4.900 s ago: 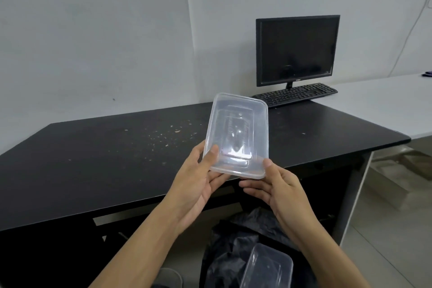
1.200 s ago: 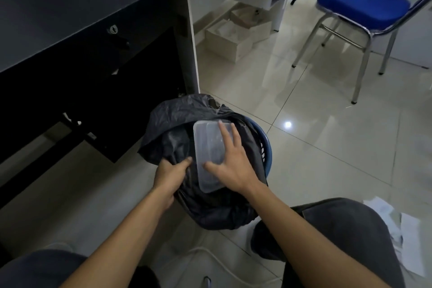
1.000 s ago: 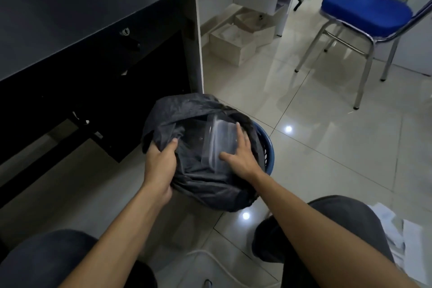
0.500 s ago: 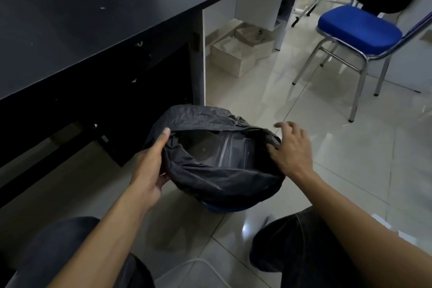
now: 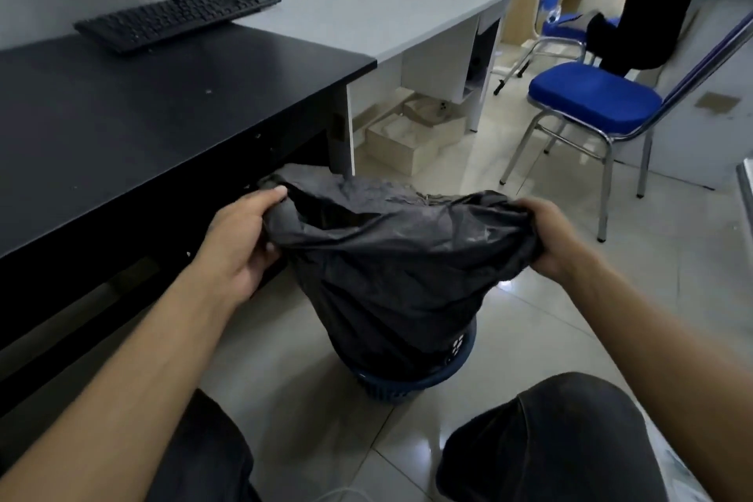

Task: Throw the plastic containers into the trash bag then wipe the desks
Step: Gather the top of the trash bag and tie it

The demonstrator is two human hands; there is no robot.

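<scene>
As left hand (image 5: 240,242) and right hand (image 5: 550,236) grip the trash bag (image 5: 399,269), a black desk (image 5: 142,114) stands beside.

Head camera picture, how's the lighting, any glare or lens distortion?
Head view: dim, bluish light. Head view: small glare patches on the glossy beige floor tiles beside the black plastic trash bag. Head view: wide-angle stretch slants the grey desk and blue-seated metal chair. Head view: under the black desk detail sinks into shadow.

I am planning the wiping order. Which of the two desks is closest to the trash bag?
The black desk: the trash bag sits right beside its corner leg. The light grey desk stands farther back, to the right.
</scene>
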